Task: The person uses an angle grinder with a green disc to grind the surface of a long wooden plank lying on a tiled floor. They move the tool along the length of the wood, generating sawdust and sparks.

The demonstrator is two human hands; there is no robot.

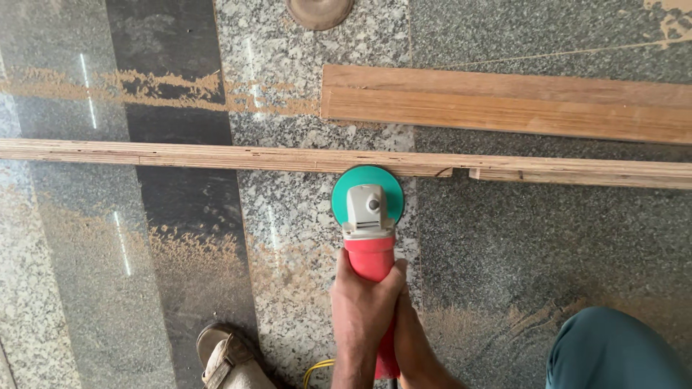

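Both hands grip a red angle grinder [370, 248]: left hand [362, 299] clenched on top, right hand [412, 338] apparently wrapped beneath. Its green disc [367, 189] meets a plywood strip [216, 155] lying unclamped on the granite floor [548, 245]; a snag could kick it loose.

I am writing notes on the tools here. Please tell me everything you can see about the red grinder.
The grinder is a hand power tool with a red plastic body, a pale grey metal-looking head and a round green disc at the front. It lies level above the stone floor, pointing away from the person. The disc edge meets the long plywood strip. Both hands wrap its body: left hand on top, right hand beneath. A yellow cord shows near its rear.
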